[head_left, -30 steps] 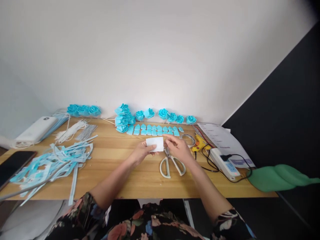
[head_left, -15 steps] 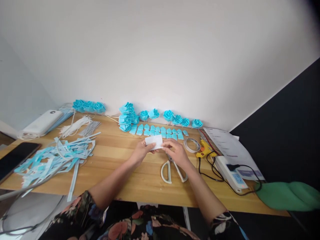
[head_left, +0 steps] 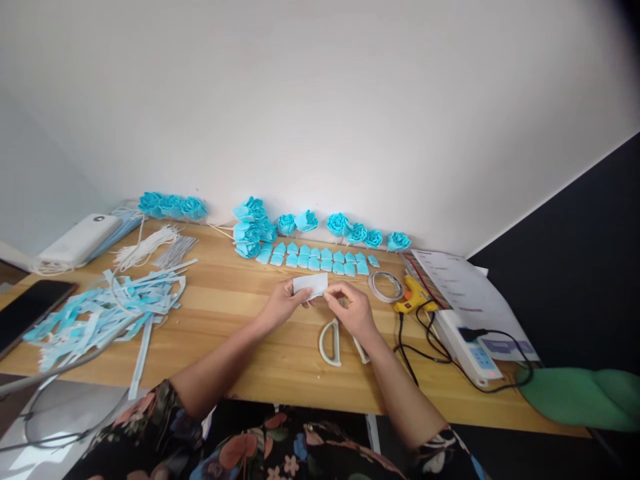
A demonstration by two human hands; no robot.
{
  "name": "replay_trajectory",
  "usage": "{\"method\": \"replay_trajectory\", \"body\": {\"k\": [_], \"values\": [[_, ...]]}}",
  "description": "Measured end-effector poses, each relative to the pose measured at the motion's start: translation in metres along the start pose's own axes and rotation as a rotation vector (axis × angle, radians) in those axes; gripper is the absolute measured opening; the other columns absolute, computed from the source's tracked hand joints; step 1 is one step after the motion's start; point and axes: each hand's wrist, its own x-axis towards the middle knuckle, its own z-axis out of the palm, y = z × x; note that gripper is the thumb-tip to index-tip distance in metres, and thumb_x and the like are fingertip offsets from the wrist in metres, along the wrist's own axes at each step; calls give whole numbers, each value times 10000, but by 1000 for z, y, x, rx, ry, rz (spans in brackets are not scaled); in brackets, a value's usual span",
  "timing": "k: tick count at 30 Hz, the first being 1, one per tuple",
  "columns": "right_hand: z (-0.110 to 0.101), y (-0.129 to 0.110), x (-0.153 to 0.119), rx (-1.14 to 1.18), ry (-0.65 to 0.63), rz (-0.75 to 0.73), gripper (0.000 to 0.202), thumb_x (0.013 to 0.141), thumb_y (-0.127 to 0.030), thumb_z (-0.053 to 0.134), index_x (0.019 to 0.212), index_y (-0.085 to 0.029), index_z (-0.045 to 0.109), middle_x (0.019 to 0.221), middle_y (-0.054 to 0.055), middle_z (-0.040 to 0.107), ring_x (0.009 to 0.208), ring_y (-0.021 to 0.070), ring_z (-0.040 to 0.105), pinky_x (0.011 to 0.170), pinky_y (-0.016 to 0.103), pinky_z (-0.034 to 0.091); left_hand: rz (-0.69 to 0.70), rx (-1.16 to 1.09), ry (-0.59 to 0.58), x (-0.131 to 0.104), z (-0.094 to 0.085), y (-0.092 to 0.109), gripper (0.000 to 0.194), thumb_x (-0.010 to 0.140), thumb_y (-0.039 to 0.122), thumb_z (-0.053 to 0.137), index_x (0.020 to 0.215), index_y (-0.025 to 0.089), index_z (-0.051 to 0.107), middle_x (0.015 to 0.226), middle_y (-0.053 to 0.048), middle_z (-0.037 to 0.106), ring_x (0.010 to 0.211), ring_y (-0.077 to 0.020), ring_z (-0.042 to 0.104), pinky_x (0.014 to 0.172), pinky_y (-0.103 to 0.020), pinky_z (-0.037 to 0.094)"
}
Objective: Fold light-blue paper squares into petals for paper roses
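- Left hand (head_left: 283, 301) pinches a thin white rectangle (head_left: 311, 283), thumb on top, fingers underneath!
- Right hand (head_left: 347, 305) has thumb and forefinger pinched at the near right corner of that rectangle, held above the table (head_left: 280, 377), midway between its side edges.
- For good work here, I'd say: left thumb firm but light, sheet taut, right fingertips working right at the margin so the sheet doesn't crease.
- Just below, scissors (head_left: 330, 343), handles towards the table's front edge, partly hidden by the right hand; keep that wrist clear.
- Beyond, blue petal pieces (head_left: 304, 261) line up, with blue roses (head_left: 339, 225) along the back edge.
- Towards the right edge: tape roll (head_left: 373, 287), yellow glue gun (head_left: 413, 295), power strip (head_left: 465, 348).
- Out left, tangled strips (head_left: 100, 317), and a phone (head_left: 33, 313) by the front left corner.
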Motion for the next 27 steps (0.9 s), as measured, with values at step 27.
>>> {"method": "replay_trajectory", "body": {"k": [27], "values": [[1, 1, 0, 223, -109, 174, 549, 798, -322, 623, 1314, -221, 466, 953, 42, 647, 816, 160, 612, 711, 274, 515, 2, 58, 40, -1, 3, -1, 352, 713, 283, 672, 1017, 110, 635, 711, -29, 669, 612, -143, 626, 605, -254, 503]]}}
